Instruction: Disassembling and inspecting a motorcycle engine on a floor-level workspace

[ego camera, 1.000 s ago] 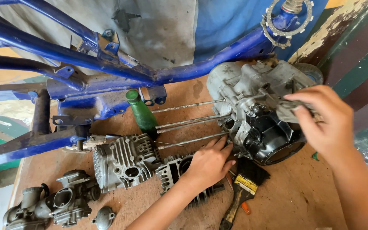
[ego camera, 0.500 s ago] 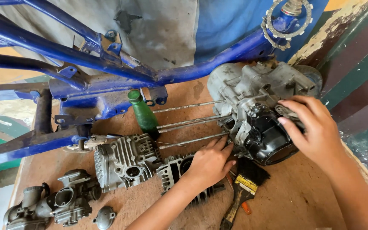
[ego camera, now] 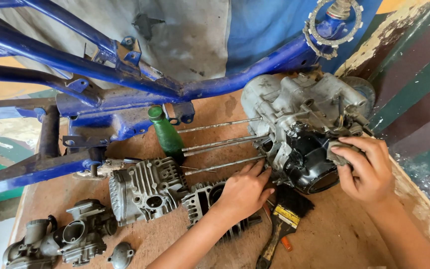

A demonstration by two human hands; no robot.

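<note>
Blue frame (ego camera: 125, 74), green bottle (ego camera: 166, 134), carburettor (ego camera: 70, 239), paintbrush (ego camera: 282, 224)

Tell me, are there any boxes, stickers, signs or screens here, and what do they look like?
No boxes, signs or screens show.
Paintbrush band: yellow strip with small dark print, across the brush below the left hand, above the orange-tipped handle.
Green bottle: stands beside the blue frame, no label visible.
Right hand: holds a grey rag against the engine.
</note>
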